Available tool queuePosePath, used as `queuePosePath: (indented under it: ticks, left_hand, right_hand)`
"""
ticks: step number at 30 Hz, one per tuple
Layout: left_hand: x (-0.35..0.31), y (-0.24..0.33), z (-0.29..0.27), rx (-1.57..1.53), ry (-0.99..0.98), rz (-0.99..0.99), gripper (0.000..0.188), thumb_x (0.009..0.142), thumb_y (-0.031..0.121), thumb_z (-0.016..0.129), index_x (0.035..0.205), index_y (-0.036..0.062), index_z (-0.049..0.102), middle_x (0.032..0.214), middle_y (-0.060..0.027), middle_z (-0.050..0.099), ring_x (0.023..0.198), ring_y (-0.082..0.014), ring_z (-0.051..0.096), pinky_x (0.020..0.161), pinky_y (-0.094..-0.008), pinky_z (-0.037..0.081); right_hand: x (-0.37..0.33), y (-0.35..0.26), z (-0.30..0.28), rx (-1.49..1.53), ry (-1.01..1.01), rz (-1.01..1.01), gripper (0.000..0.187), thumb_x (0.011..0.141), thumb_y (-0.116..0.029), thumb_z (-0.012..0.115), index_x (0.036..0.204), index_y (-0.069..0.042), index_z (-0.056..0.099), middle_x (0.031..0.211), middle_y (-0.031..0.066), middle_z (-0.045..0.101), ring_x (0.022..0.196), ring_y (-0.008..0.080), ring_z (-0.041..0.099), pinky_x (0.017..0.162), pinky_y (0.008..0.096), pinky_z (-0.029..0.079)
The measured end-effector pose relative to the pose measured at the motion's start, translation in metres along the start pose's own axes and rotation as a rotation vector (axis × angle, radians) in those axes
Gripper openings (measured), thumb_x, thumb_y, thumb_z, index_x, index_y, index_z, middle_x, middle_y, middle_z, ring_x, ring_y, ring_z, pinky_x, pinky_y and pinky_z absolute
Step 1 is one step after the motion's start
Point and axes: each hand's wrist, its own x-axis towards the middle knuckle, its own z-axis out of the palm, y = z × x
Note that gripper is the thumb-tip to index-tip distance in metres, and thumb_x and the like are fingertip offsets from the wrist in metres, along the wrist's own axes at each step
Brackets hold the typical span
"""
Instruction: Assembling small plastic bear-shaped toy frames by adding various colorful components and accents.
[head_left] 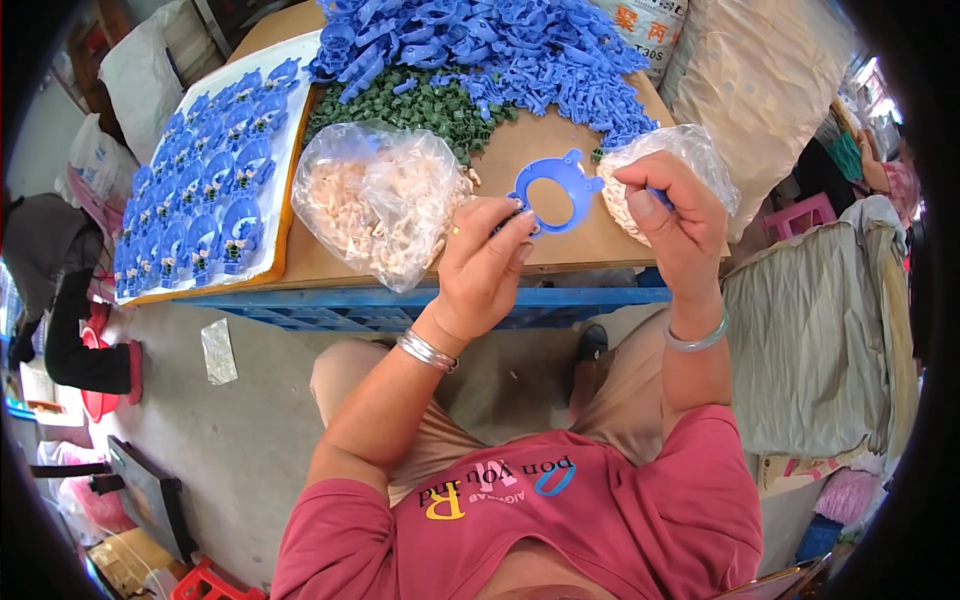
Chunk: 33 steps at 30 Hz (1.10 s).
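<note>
My left hand (484, 258) is closed, pinching the left edge of a blue plastic ring part (579, 184) with small lugs around its rim. The ring is held up above the table's front edge. To its right, my right hand (682, 205) is raised with thumb and fingers closed on a small blue plastic piece (660, 198), mostly hidden by the fingers. Beneath my hands are two clear plastic bags: a large one of small cream-coloured parts (380, 205) on the left, and another bag (705, 165) partly behind my right hand.
A pile of blue plastic parts (450, 40) and small green pieces (400, 105) cover the table's (545, 135) far side. At left, a white-lined tray (290, 100) holds rows of blue assemblies. Large sacks (765, 80) stand at far right. Another person's arm (85, 340) shows at left.
</note>
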Motion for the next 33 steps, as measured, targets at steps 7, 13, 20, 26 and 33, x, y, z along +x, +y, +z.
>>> queuePosePath:
  ticks: [7,13,20,26,33]
  left_hand:
    - [-0.010,-0.014,0.000,-0.866,0.289,-0.936,0.021,0.084,0.004,0.048,0.103,-0.0032,0.053,0.101,-0.0124,0.055,0.084,-0.0226,0.056,0.071,-0.0322,0.048]
    - [-0.010,-0.018,-0.003,-1.347,0.413,-1.210,0.024,0.087,0.009,0.047,0.106,-0.0044,0.051,0.092,-0.0124,0.058,0.079,-0.0227,0.057,0.069,-0.0334,0.049]
    - [-0.010,-0.019,-0.005,-1.377,0.441,-1.363,0.023,0.087,0.011,0.049,0.105,-0.0030,0.051,0.091,-0.0122,0.058,0.077,-0.0242,0.057,0.065,-0.0335,0.050]
    - [-0.008,-0.013,-0.001,-1.197,0.348,-1.315,0.020,0.086,0.010,0.049,0.101,-0.0022,0.055,0.089,-0.0107,0.057,0.074,-0.0216,0.056,0.064,-0.0311,0.048]
    - [-0.004,0.001,0.004,0.015,-0.020,-0.403,0.024,0.072,-0.003,0.059,0.095,-0.0017,0.057,0.093,-0.0147,0.052,0.079,-0.0265,0.052,0.068,-0.0332,0.044]
  right_hand:
    - [-0.002,0.004,-0.001,0.231,-0.052,0.221,0.019,0.079,-0.001,0.050,0.097,0.002,0.056,0.082,0.0020,0.051,0.068,0.0073,0.042,0.061,0.0191,0.034]
    - [-0.002,0.013,0.007,0.237,-0.100,0.203,0.027,0.078,0.004,0.047,0.103,0.001,0.055,0.088,0.0021,0.050,0.078,0.0060,0.044,0.069,0.0179,0.035]
    - [-0.008,0.015,0.025,0.246,-0.196,0.290,0.022,0.081,0.000,0.051,0.103,0.000,0.056,0.084,0.0044,0.056,0.070,0.0111,0.051,0.063,0.0239,0.042]
    - [-0.008,0.026,0.039,-0.128,-0.257,-0.032,0.017,0.079,-0.001,0.053,0.096,-0.003,0.058,0.082,0.0105,0.057,0.066,0.0209,0.054,0.057,0.0280,0.043]
    - [-0.005,0.025,0.042,-0.274,-0.167,-0.142,0.012,0.074,0.000,0.054,0.085,-0.003,0.057,0.080,0.0113,0.055,0.067,0.0270,0.055,0.056,0.0322,0.043]
